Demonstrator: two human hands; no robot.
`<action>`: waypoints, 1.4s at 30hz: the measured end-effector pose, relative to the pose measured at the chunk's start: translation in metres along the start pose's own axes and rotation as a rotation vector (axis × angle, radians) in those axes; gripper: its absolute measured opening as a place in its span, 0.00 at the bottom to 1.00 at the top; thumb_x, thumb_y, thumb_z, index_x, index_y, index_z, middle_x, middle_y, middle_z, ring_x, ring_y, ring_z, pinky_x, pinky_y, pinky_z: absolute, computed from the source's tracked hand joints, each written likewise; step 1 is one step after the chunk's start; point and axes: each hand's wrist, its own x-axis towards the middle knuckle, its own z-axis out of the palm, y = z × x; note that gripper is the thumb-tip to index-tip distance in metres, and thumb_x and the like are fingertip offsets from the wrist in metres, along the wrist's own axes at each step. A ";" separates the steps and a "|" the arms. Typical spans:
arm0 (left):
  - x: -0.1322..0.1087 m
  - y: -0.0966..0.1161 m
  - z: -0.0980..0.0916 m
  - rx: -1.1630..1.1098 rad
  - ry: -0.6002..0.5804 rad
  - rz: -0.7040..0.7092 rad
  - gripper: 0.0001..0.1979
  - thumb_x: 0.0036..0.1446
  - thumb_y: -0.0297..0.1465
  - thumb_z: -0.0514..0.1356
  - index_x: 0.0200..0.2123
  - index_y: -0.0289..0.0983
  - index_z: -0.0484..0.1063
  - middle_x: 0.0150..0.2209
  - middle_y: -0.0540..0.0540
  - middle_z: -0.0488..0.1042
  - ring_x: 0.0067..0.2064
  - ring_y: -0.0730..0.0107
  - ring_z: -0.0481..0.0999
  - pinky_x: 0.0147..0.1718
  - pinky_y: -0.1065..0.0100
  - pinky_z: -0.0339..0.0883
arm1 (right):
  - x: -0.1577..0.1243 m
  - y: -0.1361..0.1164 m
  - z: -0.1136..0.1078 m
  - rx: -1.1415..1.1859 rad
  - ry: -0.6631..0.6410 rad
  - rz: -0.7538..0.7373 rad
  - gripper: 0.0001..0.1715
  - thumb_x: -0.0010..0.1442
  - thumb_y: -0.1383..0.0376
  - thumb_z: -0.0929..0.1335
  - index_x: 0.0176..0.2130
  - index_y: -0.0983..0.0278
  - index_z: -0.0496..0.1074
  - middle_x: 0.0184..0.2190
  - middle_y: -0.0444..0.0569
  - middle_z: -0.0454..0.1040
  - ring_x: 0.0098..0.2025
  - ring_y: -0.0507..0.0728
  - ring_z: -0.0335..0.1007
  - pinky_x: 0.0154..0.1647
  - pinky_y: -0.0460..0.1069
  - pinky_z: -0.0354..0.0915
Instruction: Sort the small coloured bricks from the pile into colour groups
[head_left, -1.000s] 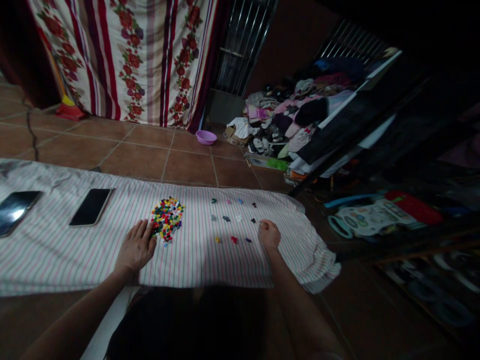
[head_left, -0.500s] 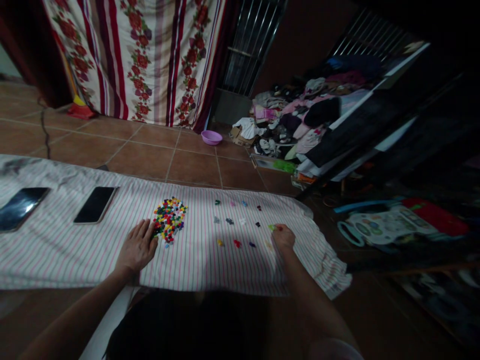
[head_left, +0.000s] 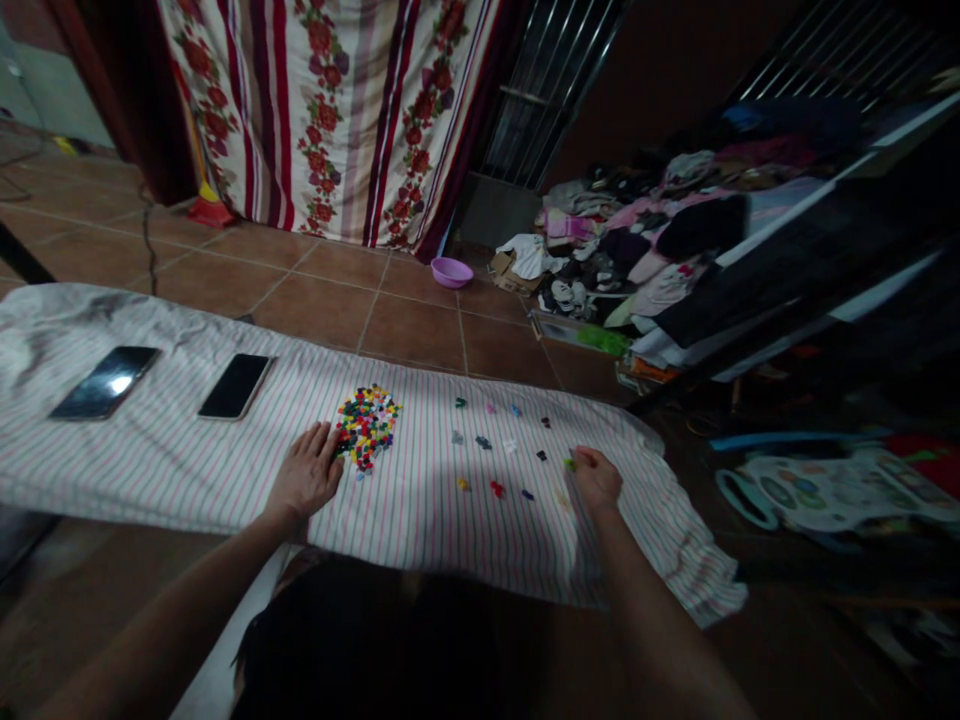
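My left hand (head_left: 306, 470) lies palm down on the striped cloth (head_left: 420, 520), fingers stretched out and fingertips at the left edge of a pile of small coloured bricks (head_left: 367, 425). Over on the right, my right hand (head_left: 598, 478) is closed in a pinch beside a few light green bricks (head_left: 570, 464). Whatever is between its fingertips is too small to make out. Small single-colour groups sit in rows between the hands, among them yellow bricks (head_left: 463, 484), red bricks (head_left: 496, 489), dark green bricks (head_left: 460, 403) and black bricks (head_left: 541, 455).
Two dark phone-like devices, a larger one (head_left: 105, 383) and a smaller one (head_left: 236, 386), lie on the cloth at left. Beyond it, a purple basin (head_left: 451, 272) stands on the tiled floor near a heap of clothes (head_left: 622, 225). A colourful panel (head_left: 817, 485) is at right.
The whole view has shifted, so the cloth and both hands appear further right. My left hand stays by the pile; my right hand remains by the light green bricks, its fingers slightly repositioned.
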 end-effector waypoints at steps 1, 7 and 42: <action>0.000 0.000 0.000 -0.005 -0.001 -0.004 0.27 0.63 0.39 0.46 0.60 0.31 0.62 0.60 0.33 0.65 0.64 0.50 0.60 0.60 0.50 0.57 | -0.001 -0.009 0.001 0.029 -0.013 0.011 0.20 0.50 0.61 0.63 0.38 0.66 0.77 0.35 0.57 0.79 0.36 0.61 0.73 0.40 0.52 0.66; 0.000 0.001 -0.001 -0.017 -0.017 -0.006 0.27 0.63 0.40 0.46 0.59 0.30 0.63 0.60 0.32 0.65 0.64 0.50 0.59 0.60 0.50 0.56 | -0.045 -0.081 0.032 0.219 -0.182 -0.185 0.23 0.54 0.57 0.62 0.42 0.67 0.76 0.39 0.56 0.78 0.41 0.60 0.73 0.45 0.52 0.66; 0.000 -0.006 0.007 0.021 0.056 0.067 0.27 0.62 0.38 0.45 0.57 0.25 0.65 0.58 0.28 0.67 0.63 0.47 0.61 0.59 0.50 0.56 | -0.221 -0.205 0.124 0.022 -0.360 -0.631 0.07 0.63 0.69 0.64 0.41 0.61 0.70 0.39 0.47 0.72 0.44 0.54 0.68 0.47 0.48 0.62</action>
